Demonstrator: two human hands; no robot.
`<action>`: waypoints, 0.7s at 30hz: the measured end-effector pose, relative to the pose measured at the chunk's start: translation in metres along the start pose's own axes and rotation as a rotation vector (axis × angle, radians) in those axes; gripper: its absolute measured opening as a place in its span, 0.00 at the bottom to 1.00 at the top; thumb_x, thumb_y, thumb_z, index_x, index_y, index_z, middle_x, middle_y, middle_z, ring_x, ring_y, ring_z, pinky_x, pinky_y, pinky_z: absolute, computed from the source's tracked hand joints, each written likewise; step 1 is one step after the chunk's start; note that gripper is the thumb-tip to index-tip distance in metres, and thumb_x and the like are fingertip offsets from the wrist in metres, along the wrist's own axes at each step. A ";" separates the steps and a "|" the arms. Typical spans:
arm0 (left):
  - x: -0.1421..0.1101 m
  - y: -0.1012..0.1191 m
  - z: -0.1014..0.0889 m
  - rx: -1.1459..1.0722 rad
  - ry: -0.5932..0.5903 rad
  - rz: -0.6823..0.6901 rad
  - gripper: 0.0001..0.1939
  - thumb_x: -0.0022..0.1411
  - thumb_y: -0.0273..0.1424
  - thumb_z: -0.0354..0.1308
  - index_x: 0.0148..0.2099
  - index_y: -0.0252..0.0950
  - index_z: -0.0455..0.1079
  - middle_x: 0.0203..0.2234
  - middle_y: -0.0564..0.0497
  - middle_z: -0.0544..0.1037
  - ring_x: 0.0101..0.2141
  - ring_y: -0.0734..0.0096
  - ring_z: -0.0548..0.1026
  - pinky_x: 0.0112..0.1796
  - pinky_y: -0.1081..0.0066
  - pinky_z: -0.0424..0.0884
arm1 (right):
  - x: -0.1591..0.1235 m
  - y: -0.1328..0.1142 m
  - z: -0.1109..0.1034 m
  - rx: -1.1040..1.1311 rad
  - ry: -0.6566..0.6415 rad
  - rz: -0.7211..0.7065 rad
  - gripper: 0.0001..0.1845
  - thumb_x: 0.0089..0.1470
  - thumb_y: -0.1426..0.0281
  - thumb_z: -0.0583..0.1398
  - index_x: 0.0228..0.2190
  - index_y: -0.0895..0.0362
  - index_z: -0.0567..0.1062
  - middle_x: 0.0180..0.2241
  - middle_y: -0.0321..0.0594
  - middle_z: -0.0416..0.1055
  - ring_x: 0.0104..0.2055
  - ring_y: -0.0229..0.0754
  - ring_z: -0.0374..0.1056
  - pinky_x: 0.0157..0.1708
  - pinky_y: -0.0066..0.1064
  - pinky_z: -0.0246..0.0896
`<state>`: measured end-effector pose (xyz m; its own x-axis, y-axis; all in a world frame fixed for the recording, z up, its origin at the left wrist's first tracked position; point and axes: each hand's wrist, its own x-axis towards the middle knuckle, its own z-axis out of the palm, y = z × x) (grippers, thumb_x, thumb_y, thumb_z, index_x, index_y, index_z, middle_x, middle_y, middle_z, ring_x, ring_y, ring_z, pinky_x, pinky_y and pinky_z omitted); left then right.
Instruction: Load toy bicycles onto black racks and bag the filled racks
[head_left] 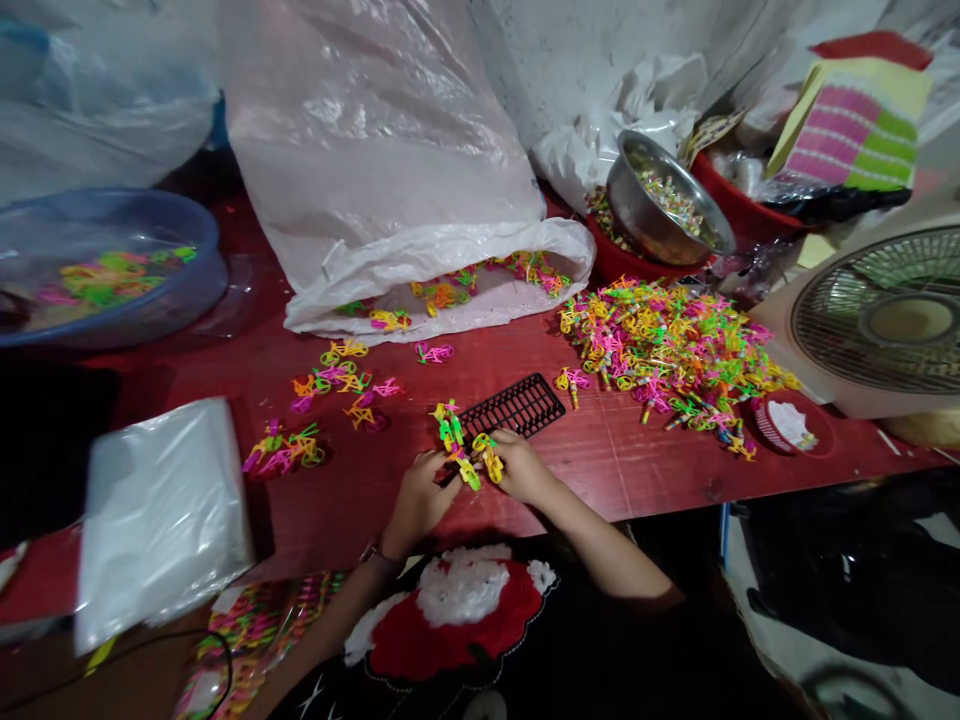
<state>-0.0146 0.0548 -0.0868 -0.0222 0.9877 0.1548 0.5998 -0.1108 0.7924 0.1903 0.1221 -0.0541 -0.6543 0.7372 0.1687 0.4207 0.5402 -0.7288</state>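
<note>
As the left hand (418, 503) and right hand (523, 467) close their fingers (504, 445) on tangled neon plastic pieces (450, 430) just above the red surface (615, 480), a blue basin (202, 240) holds more, and a steel bowl (637, 220) holds multicoloured bits.

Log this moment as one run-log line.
left hand: holding neon plastic pieces | right hand: holding same pieces, beside black plastic rack | red table: loose neon pile

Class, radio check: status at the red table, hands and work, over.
Left hand and right hand gripping neon plastic pieces. Black slotted plastic rack just ahead of the hands. Big neon pile off to the right.
</note>
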 end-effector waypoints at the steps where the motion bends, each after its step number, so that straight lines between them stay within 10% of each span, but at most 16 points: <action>1: 0.000 0.000 0.000 -0.009 0.002 -0.002 0.06 0.62 0.32 0.61 0.41 0.38 0.78 0.37 0.47 0.83 0.41 0.60 0.79 0.44 0.65 0.73 | 0.001 0.000 -0.001 -0.042 -0.022 -0.011 0.05 0.59 0.77 0.63 0.34 0.56 0.79 0.34 0.41 0.71 0.39 0.44 0.66 0.41 0.32 0.61; 14: 0.000 0.011 -0.003 -0.062 0.014 0.035 0.15 0.60 0.28 0.64 0.50 0.37 0.77 0.49 0.43 0.80 0.51 0.56 0.76 0.53 0.59 0.72 | 0.007 -0.008 0.006 -0.019 -0.057 0.055 0.10 0.51 0.84 0.61 0.30 0.58 0.78 0.33 0.42 0.71 0.39 0.44 0.67 0.40 0.34 0.64; 21: 0.000 0.013 -0.002 -0.047 0.015 0.065 0.07 0.64 0.28 0.61 0.43 0.39 0.80 0.40 0.47 0.83 0.43 0.60 0.78 0.48 0.62 0.71 | 0.000 -0.039 -0.009 0.316 0.304 0.136 0.17 0.61 0.73 0.60 0.51 0.53 0.77 0.44 0.43 0.77 0.45 0.44 0.74 0.47 0.36 0.71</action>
<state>-0.0081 0.0533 -0.0750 0.0037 0.9765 0.2156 0.5623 -0.1804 0.8070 0.1796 0.1048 -0.0194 -0.3724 0.9039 0.2103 0.2471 0.3150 -0.9164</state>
